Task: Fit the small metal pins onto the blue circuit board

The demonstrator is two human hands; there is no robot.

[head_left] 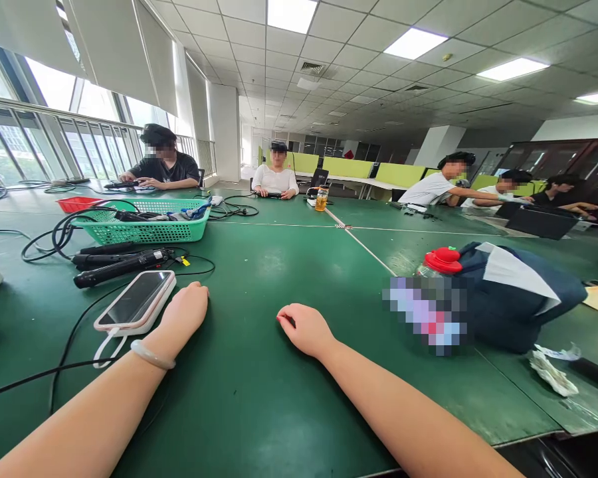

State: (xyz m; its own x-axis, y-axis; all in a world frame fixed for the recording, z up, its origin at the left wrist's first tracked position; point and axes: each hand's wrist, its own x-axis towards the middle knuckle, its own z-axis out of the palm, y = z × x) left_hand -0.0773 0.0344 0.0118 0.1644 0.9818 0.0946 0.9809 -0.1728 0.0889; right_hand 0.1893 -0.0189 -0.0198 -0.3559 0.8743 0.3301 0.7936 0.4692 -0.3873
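My left hand [189, 309] rests closed on the green table [249, 398], its fingers curled under and nothing showing in it. A pale bangle [152, 355] circles that wrist. Just left of the hand lies a phone [137, 299] on a white, pink-edged block that looks like a power bank, with a white cable looping from its near end. My right hand [306, 328] lies on the table farther right, loosely closed, thumb and forefinger meeting around a small bare gap. It touches nothing but the tabletop.
A green basket [149, 231] of cables and gear, a red tray [77, 203] and black cylindrical tools [119, 265] stand at left. A red-lidded bottle [442, 261] and dark blue bag [518, 299] are at right, near crumpled tissue [553, 375]. Several people sit around the table.
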